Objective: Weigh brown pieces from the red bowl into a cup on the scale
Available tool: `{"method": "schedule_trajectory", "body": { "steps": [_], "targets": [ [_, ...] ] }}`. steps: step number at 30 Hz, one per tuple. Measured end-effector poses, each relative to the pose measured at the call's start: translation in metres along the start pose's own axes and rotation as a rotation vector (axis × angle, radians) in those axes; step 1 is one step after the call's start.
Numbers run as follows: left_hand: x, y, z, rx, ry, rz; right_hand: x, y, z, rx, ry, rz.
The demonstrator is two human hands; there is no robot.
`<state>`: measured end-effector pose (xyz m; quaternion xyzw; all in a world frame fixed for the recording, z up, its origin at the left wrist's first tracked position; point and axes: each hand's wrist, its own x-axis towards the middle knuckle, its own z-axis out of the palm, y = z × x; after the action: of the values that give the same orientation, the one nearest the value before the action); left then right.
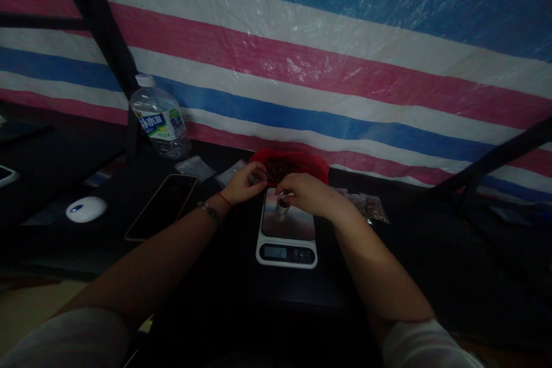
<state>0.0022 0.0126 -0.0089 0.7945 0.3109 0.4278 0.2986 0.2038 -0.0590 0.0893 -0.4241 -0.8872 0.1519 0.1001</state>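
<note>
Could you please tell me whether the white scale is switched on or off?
The white scale appears on: its display is lit and shows digits, though too small to read surely.

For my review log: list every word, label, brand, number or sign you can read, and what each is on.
White scale, display: seemingly "27", but too blurred to be sure of either digit or any decimal point.
Scale's button panel: marks too small to read.
Clear bottle, label: pale lettering on blue, too blurred to read.
Nothing else is legible.
</note>
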Motion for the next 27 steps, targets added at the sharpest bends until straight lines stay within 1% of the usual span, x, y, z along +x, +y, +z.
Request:
{"method": "schedule_trajectory", "body": {
  "steps": [3, 8, 12, 14, 15, 18, 19, 22, 24, 25, 26, 27],
  "targets": [
    [0.000, 0.000, 0.000, 0.001, 0.006, -0.003, 0.000, 0.004, -0.003, -0.006, 0.024, -0.034],
    [0.000, -0.002, 0.001, -0.012, 0.004, -0.006, -0.002, 0.015, -0.007, 0.028, 0.054, 0.050],
    [0.001, -0.002, 0.001, 0.019, -0.026, -0.031, -0.003, 0.019, -0.012, 0.046, 0.065, 0.049],
    [0.003, -0.002, 0.001, 0.050, -0.063, -0.057, -0.006, 0.018, -0.017, 0.047, 0.162, 0.039],
    [0.003, -0.002, 0.001, 0.058, -0.079, -0.070, -0.008, 0.018, -0.020, 0.046, 0.248, 0.032],
    [0.003, -0.004, 0.002, 0.057, -0.104, -0.093, -0.017, 0.015, -0.030, 0.052, 0.572, 0.023],
    [0.003, -0.005, 0.002, 0.049, -0.106, -0.093, -0.020, 0.016, -0.033, 0.057, 0.663, 0.022],
    [0.003, -0.006, 0.002, 0.033, -0.113, -0.092, -0.026, 0.018, -0.037, 0.042, 0.878, 0.011],
    [0.003, -0.006, 0.002, 0.026, -0.117, -0.095, -0.025, 0.019, -0.036, 0.004, 0.992, 0.000],
    [0.003, -0.006, 0.002, 0.027, -0.120, -0.097, -0.022, 0.017, -0.034, -0.012, 1.027, -0.001],
    [0.003, -0.006, 0.002, 0.030, -0.122, -0.097, -0.019, 0.013, -0.031, -0.018, 1.033, -0.002],
    [0.004, -0.007, 0.002, 0.033, -0.124, -0.095, -0.015, 0.008, -0.027, -0.013, 0.998, -0.010]
  ]
}}
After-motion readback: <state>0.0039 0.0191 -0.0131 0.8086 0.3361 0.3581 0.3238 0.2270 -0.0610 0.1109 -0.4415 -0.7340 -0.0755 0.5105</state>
